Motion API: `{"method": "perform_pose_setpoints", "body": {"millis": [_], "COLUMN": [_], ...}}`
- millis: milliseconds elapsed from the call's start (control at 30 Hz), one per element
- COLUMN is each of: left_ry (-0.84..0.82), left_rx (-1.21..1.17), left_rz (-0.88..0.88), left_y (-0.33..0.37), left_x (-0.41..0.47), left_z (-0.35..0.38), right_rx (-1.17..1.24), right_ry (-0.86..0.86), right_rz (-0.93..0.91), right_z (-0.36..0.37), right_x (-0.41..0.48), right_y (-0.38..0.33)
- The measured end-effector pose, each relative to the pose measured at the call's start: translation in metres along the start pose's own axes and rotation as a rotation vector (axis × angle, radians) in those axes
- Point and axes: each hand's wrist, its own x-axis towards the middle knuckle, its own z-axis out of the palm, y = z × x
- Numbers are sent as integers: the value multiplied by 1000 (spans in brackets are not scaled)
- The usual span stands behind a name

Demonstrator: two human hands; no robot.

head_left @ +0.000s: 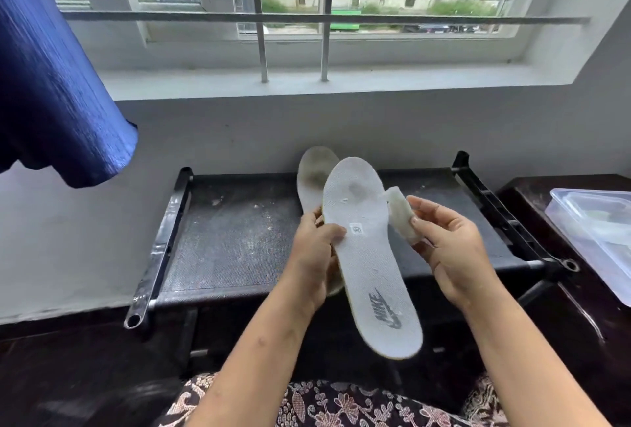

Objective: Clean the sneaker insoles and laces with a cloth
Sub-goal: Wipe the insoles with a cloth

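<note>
The left hand is closed around two insoles at once, thumb pressed on the face of the front insole near its small printed label, the fingers wrapped behind. That front insole is white, held with its toe end up and away and its heel end — the one with the grey logo — hanging down toward the person's lap. The second insole sits behind it in the same grip, showing only its toe part, which looks darker and soiled.

The right hand pinches a small folded cloth between thumb and fingertips; the other fingers curl loosely. The top of the cloth sits at the right edge of the front insole, though whether it actually touches is hard to tell from this angle.

Both hands hover above a dark mesh-topped rack standing against the wall below a barred window. A clear plastic box rests on a dark table at the right — well apart from the hands. A blue curtain hangs at the upper left.
</note>
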Motion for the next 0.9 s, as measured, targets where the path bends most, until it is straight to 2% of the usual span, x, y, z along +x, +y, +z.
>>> {"method": "perform_pose_setpoints", "body": {"millis": [167, 267, 467, 733, 800, 900], "left_ry": [18, 28, 5, -176, -205, -192], "left_rx": [-110, -149, -245, -416, -423, -444], "left_rz": [-5, -2, -39, -148, -136, -90], "left_y": [-4, -7, -9, 0, 0, -4], "left_x": [4, 8, 8, 5, 6, 9], "left_z": [1, -1, -2, -3, -5, -6], "right_rx": [-188, -302, -373, -534, -578, -665], "right_ry": [-159, -194, -238, -348, -323, -177], "right_rz": [-14, -34, -64, -167, -210, -365], "right_z": [6, 9, 18, 21, 20, 19], "right_x": [-6, -9, -13, -18, -18, -17], "right_y": [-1, -2, -2, -7, -8, -11]}}
